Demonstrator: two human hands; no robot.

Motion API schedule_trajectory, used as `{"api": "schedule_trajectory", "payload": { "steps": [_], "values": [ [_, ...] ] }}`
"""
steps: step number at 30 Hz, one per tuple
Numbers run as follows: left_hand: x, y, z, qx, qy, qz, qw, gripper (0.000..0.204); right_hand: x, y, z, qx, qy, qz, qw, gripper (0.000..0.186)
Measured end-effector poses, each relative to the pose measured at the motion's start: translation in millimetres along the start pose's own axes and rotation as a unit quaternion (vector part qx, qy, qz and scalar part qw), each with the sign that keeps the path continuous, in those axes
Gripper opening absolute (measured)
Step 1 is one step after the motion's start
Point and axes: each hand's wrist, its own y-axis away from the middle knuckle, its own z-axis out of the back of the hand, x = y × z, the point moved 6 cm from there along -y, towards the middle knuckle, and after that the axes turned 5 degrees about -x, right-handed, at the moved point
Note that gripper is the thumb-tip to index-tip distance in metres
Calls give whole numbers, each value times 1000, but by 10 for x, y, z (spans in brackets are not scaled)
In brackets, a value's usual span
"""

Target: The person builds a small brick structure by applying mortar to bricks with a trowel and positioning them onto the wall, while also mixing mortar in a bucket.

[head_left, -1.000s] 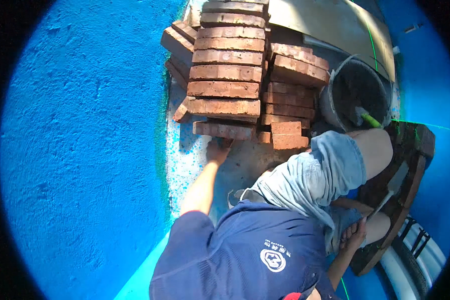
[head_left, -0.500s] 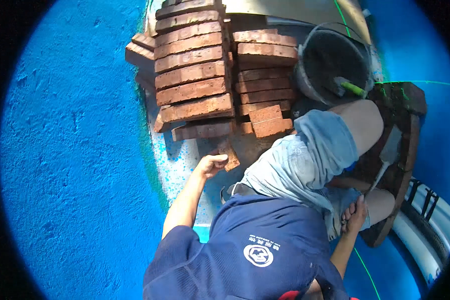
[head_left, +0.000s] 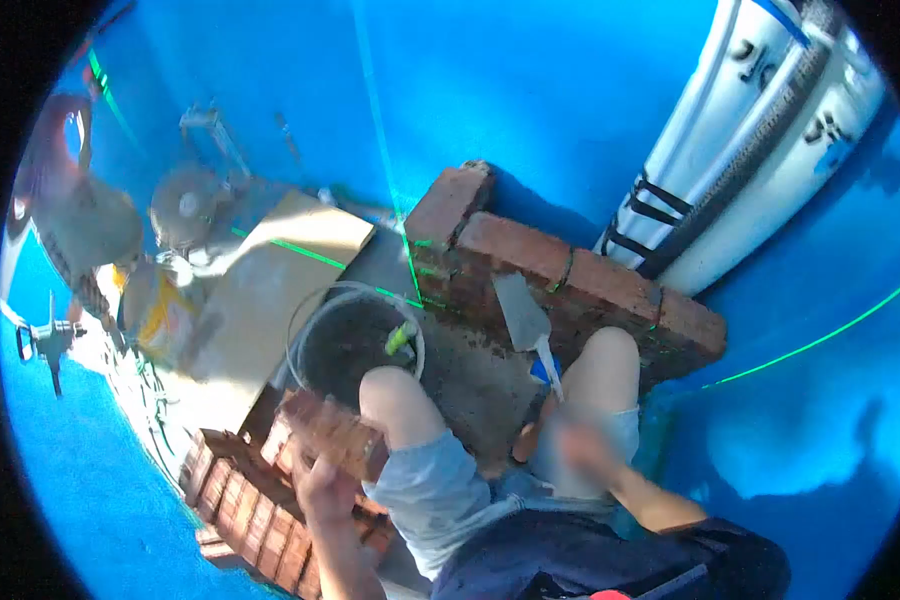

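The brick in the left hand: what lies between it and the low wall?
In the head view, the bucket, holding a green-handled tool, lies between the brick and the low wall; the left knee overlaps the bucket's rim.

And up right we catch it: bold dark characters across left long white piece [head_left: 698, 130], another dark group on right long white piece [head_left: 792, 172]. Between them, grey strip [head_left: 745, 150] runs small lettering, too blurred for us.
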Motion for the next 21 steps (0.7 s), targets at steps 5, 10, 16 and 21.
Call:
{"api": "schedule_trajectory", "payload": {
  "steps": [5, 10, 16, 21],
  "values": [
    [680, -1442, -926, 32, -167, 124, 978, 52, -113, 133, 55, -19, -53, -2, 998, 23],
    [1341, -3196, -1478, 43, -266, 164, 949, 40, -287, 108, 70, 51, -17, 41, 998, 21],
    [2020, -4823, -1606, -54, -413, 125, 900, 34, -439, 30, 82, 87, -25, -14, 996, 24],
    [2450, -5299, -1685, -98, -531, 139, 830, 29, -540, -39, 78, 109, -34, -47, 992, 28]
  ]
}}
